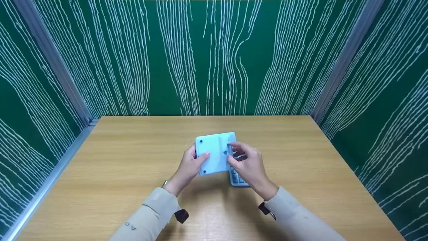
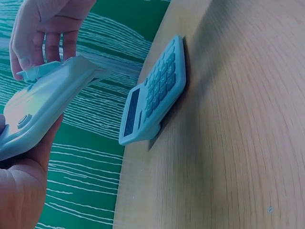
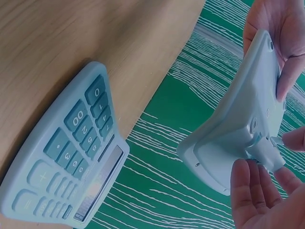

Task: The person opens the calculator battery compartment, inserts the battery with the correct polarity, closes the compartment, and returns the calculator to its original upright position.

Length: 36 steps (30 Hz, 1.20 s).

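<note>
My left hand [image 1: 187,167] grips a light blue calculator [image 1: 211,144] by its left edge, back side up, thumb lying across the back. Round dark feet show near its corners. With thumb and fingers, my right hand [image 1: 251,164] pinches a small battery cover [image 2: 40,70] at the far end of that back. The cover stands tilted up from the casing in the left wrist view. Below the right hand, a second light blue calculator [image 3: 62,148] rests on the table, keys and display facing up; the hand partly hides it in the head view.
The wooden table [image 1: 133,144] reaches back to green walls [image 1: 170,100] with white wavy lines. Grey metal posts [image 1: 63,67] stand at the corners. Dark wrist straps [image 1: 181,216] hang below both sleeves.
</note>
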### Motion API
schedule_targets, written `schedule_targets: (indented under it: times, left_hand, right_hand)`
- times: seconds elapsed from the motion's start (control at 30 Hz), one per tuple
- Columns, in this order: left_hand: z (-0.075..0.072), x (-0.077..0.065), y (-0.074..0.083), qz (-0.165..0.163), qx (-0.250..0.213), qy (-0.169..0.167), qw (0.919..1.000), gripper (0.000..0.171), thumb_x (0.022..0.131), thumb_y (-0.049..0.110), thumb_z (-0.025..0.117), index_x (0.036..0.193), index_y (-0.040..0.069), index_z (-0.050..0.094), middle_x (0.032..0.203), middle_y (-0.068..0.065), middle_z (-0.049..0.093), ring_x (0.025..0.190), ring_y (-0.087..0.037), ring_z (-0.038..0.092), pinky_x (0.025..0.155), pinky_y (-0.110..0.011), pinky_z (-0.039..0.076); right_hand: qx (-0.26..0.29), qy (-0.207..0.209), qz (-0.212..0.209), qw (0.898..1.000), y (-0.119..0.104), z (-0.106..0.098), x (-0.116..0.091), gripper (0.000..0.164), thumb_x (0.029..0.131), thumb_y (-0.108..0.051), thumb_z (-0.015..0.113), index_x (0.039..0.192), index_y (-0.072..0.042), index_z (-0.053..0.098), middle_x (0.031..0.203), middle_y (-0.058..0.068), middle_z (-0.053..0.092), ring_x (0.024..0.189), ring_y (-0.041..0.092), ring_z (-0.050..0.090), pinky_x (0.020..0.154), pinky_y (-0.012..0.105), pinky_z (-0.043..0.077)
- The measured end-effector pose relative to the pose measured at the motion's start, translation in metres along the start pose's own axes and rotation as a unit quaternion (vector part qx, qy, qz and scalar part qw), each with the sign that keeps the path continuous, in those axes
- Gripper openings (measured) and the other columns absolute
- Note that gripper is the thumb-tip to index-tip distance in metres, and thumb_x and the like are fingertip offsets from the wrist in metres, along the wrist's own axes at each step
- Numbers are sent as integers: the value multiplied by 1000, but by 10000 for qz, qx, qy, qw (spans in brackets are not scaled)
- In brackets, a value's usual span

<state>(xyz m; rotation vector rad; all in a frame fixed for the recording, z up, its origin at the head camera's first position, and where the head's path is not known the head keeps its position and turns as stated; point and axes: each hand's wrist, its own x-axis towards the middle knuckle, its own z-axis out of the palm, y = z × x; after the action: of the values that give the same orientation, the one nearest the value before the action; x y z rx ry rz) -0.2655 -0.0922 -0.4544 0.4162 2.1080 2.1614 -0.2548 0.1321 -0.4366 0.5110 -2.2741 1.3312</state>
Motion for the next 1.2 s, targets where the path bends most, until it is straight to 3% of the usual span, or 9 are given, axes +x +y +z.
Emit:
schedule_targets:
  times: [0.33, 0.5, 0.73, 0.83, 1.07, 1.2]
  left_hand:
    - [-4, -1, 0, -81, 10, 33, 10000, 51, 114, 21, 57, 161, 5, 44, 150, -18, 64, 131, -32, 68, 109, -49, 60]
    - [-12, -2, 0, -108, -24, 114, 9999, 52, 114, 20, 56, 162, 7, 42, 151, -18, 63, 134, -33, 68, 110, -49, 60]
    - [-24, -3, 3, 16, 78, 557, 9984, 44, 112, 15, 58, 153, -1, 51, 138, -22, 68, 116, -27, 73, 99, -44, 65]
    - [-31, -5, 5, 22, 79, 670, 9977, 44, 113, 14, 57, 153, 0, 51, 138, -22, 69, 116, -27, 74, 99, -44, 65]
    - [-46, -8, 7, -25, -25, 779, 9970, 42, 114, 14, 55, 154, 3, 51, 138, -20, 69, 117, -27, 75, 97, -40, 66]
    - [-52, -9, 6, -91, -102, 844, 9963, 43, 114, 15, 55, 155, 4, 51, 139, -19, 69, 117, -26, 75, 97, -40, 66]
  right_hand:
    - [138, -112, 66, 9998, -2, 3, 1, 32, 92, -2, 83, 123, -6, 78, 102, 11, 80, 88, 22, 76, 81, 47, 70]
    - [196, -163, 275, 9993, -4, 2, 3, 34, 92, -2, 84, 125, -5, 77, 104, 10, 79, 89, 21, 75, 81, 39, 69]
    - [267, -311, 537, 9977, -2, 4, 4, 32, 91, 0, 83, 122, -1, 77, 100, 10, 80, 87, 21, 74, 78, 29, 67]
    - [190, -446, 627, 9969, -2, 5, 4, 31, 91, -1, 84, 121, 0, 78, 101, 10, 79, 89, 21, 74, 80, 27, 67]
    - [11, -742, 491, 9960, 2, 9, 2, 25, 90, -2, 86, 115, -2, 80, 100, 8, 79, 89, 18, 73, 80, 37, 68]
    - [-126, -978, 266, 9948, 4, 13, 1, 23, 90, 0, 85, 112, -1, 79, 98, 7, 80, 87, 17, 74, 77, 36, 68]
